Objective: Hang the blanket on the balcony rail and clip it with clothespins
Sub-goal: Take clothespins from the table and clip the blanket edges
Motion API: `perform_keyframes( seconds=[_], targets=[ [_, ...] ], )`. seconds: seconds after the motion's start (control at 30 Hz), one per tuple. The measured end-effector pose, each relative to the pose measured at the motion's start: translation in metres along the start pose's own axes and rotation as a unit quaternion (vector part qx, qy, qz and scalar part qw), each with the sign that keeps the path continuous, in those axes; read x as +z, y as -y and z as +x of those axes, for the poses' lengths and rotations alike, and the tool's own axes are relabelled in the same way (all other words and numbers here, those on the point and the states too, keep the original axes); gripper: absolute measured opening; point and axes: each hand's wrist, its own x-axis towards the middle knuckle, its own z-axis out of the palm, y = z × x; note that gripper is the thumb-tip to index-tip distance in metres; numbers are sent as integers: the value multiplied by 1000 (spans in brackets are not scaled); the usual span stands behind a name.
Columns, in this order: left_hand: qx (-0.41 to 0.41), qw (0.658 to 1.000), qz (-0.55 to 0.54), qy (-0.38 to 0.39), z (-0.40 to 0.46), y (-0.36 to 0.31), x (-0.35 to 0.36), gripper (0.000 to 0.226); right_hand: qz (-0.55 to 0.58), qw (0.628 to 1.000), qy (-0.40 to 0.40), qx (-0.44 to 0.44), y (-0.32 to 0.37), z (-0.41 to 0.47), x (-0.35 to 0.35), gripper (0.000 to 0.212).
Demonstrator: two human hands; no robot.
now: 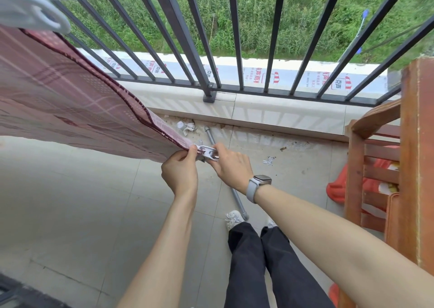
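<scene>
Pink plaid cloth fills the left of the view: the blanket [61, 91] hangs from somewhere above and slopes down to a corner in front of the balcony rail [234, 89]. At that corner the left hand [179, 171] is closed on the dark-bound hem, thumb and fingertips pinching it. Right against it, the right hand [231, 167] is clamped on a white clothespin [207, 153] whose mouth sits at the hem. Whether the jaws already bite the fabric cannot be told. More white clips [35, 7] show at the blanket's upper edge.

To do this step well — in my judgement — hold the corner taut, push the pin's mouth fully over the thick binding and not just the thin weave, then release slowly. A shallow bite on the edge would likely slip in wind.

A grey pole [225, 178] lies on the floor below the corner — mind the feet.
</scene>
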Motion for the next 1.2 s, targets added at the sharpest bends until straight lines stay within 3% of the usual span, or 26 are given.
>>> perform_keyframes(
  seconds=[0.2, 0.33, 0.43, 0.53, 0.7, 0.83, 0.93, 1.0, 1.07, 1.17, 1.2],
  targets=[
    [46, 998, 6, 38, -16, 7, 0, 12, 89, 993, 72, 10, -17, -16, -6, 64],
    [109, 988, 97, 58, -55, 32, 11, 35, 91, 994, 25, 52, -42, -63, -20, 51],
    [178, 957, 163, 165, -100, 43, 32, 38, 98, 988, -31, 116, -68, -111, -41, 42],
    [275, 880, 236, 307, -150, 50, 64, 42, 92, 969, -109, 203, -98, -166, -71, 36],
    [436, 698, 293, 487, -241, 57, 117, 49, 6, 909, -254, 331, -141, -270, -122, 32],
    [540, 527, 340, 561, -301, 74, 147, 57, -108, 801, -302, 506, -175, -351, -141, 33],
    [586, 421, 392, 571, -327, 91, 161, 63, -98, 708, -311, 626, -198, -397, -146, 40],
    [586, 395, 426, 565, -335, 100, 164, 64, -68, 681, -298, 665, -212, -414, -147, 45],
    [581, 389, 448, 557, -336, 101, 164, 64, -37, 678, -292, 673, -220, -420, -148, 47],
    [577, 380, 452, 564, -330, 89, 162, 60, 2, 693, -304, 654, -219, -413, -153, 42],
    [565, 391, 446, 573, -326, 83, 160, 57, 7, 708, -307, 635, -215, -407, -155, 42]
  ],
)
